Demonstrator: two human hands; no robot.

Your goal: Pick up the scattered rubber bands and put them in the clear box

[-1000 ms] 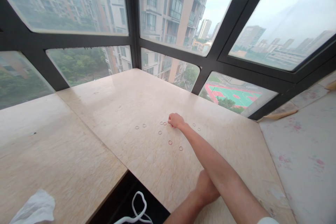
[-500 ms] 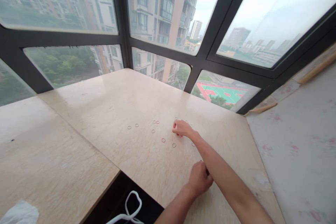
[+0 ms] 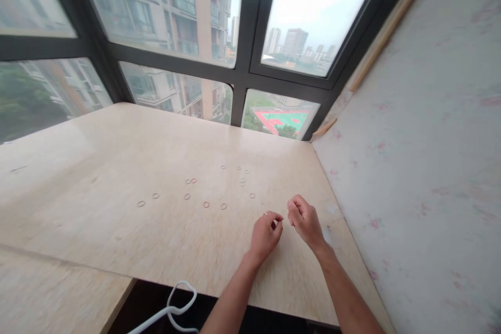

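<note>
My left hand (image 3: 266, 235) is curled just above the stone-like surface, thumb and fingers drawn together. A thin pale sliver shows at its knuckles, too small to name. Close by on the right, my right hand (image 3: 304, 219) is closed in a loose fist with its fingertips turned toward the left hand. What either hand holds, if anything, is hidden. Several small thin rings lie beyond and left of them: a red ring (image 3: 206, 204), a dark ring (image 3: 224, 206) beside it, and a dark ring (image 3: 252, 195) nearest my hands. Another red ring (image 3: 193, 181) touches a grey one.
The pale marbled countertop (image 3: 164, 240) runs back to dark window frames (image 3: 240, 52). A papered wall (image 3: 410, 167) bounds it on the right. Along the front is a dark gap with a white cable (image 3: 172, 310) looping in it.
My right hand has drawn back from among the rings and moved right, beside my left hand. The arms are no longer crossed. The view has turned right.
</note>
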